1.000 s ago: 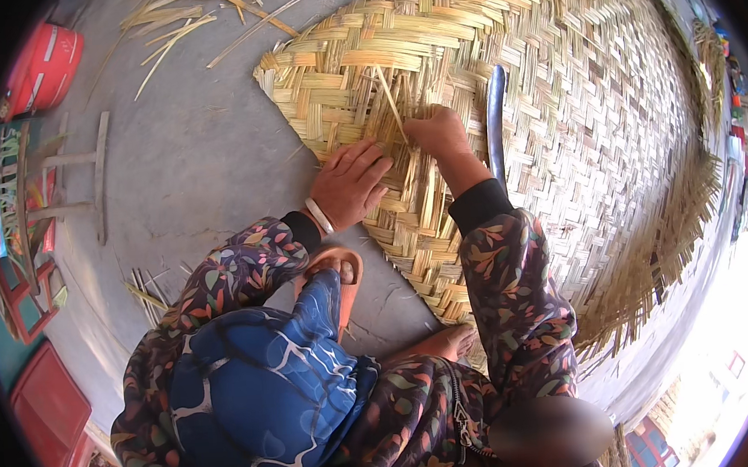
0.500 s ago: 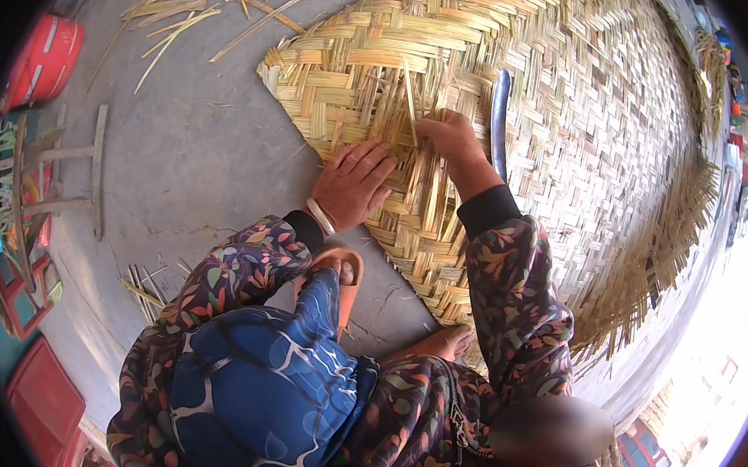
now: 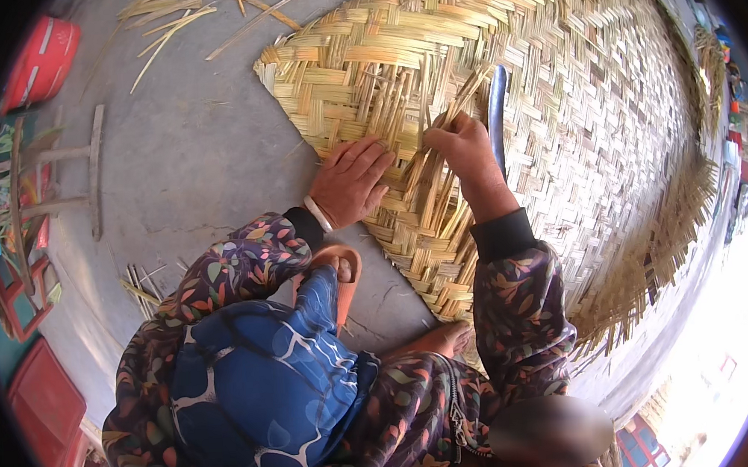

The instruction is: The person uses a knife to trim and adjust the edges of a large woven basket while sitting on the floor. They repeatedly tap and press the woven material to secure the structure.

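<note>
The right hand (image 3: pixel 465 149) pinches loose bamboo strips (image 3: pixel 438 157) at frame center; the left hand (image 3: pixel 351 181), fingers spread, presses flat on the woven mat (image 3: pixel 571 93) filling the upper right. A dark blade (image 3: pixel 497 127) lies just beside the right hand.

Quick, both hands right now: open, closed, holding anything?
Left hand: open, pressed flat on the woven bamboo mat.
Right hand: closed, pinching a loose bamboo strip of the mat.

Bright daylight, lower-right glare, fisheye-bent dark rim.
</note>
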`<state>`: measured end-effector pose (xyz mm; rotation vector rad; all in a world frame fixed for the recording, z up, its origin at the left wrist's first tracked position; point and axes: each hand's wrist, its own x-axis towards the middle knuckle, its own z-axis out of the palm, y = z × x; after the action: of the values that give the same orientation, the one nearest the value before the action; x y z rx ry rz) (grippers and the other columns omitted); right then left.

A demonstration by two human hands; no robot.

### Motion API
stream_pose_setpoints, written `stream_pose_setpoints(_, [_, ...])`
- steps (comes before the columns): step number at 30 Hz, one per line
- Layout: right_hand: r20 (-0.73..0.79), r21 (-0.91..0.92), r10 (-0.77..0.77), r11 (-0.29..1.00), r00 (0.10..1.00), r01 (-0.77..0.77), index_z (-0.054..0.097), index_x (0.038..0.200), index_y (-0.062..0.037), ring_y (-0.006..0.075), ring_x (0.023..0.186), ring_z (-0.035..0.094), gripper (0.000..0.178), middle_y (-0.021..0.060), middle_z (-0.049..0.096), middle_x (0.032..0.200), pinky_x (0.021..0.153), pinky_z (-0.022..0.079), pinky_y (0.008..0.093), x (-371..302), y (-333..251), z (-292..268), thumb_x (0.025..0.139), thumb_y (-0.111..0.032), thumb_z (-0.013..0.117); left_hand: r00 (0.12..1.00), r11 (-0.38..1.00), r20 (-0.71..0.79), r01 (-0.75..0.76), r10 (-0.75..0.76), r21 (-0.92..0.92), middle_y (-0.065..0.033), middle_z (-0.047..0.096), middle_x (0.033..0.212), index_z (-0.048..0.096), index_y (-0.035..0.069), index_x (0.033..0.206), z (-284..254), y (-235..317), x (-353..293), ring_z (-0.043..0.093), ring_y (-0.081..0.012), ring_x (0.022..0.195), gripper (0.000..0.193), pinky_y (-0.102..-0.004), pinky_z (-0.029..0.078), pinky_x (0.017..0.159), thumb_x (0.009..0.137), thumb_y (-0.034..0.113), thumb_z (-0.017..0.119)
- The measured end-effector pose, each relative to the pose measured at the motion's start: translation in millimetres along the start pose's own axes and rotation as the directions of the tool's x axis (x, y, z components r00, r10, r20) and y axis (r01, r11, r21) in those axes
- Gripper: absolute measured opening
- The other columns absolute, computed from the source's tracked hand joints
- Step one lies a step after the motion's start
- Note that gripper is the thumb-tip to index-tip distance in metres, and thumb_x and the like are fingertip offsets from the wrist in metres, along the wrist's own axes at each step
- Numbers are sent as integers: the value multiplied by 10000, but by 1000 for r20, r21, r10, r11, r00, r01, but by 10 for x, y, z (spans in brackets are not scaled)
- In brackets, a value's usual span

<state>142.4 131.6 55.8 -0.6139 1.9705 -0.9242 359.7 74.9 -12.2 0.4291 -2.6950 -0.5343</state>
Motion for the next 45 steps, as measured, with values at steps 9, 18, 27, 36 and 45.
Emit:
stream_pose_setpoints(9, [157,136,18,990,987,-40,640,894,-15,78,627,525,138,4,609,739,554,390,235,172,144,-37,851,-146,649,999,995,-32,-8,5,-96,-108,535,1303,544,75,1295,-48,-29,50,480,-295,1260,454,-458,359,1048,866,202,620])
stream_pose_setpoints(18, [99,304,-12,952,995,-19,650,954,13,82,665,560,157,17,643,791,603,438,235,105,178,61,850,-104,638,998,989,30,-51,56,-138,-77,621,1075,657,49,1037,-140,-228,757,612,-267,998,242,-398,516,820,798,86,656])
stream_pose_setpoints(27, [-42,234,-34,971,999,43,608,813,8,106,652,531,202,36,587,704,582,460,291,57,182,108,756,-158,708,996,999,91,-6,9,-34,-65,579,919,656,60,801,-46,-120,924,586,-259,936,153,-377,515,776,686,132,728])
stream_pose_setpoints(36, [106,576,27,813,994,-84,618,971,4,115,737,598,160,46,637,849,635,495,273,-89,55,73,853,-97,656,988,988,-91,-133,126,-84,-106,571,931,574,27,890,96,-267,824,610,-302,856,171,-398,526,716,743,60,655])
stream_pose_setpoints(45, [237,465,15,876,971,-127,629,1056,24,159,763,631,307,73,664,925,676,516,302,-80,97,64,872,-220,650,995,987,-94,-57,43,-151,-124,527,893,516,32,902,92,-258,757,592,-331,790,121,-423,509,677,803,38,584])
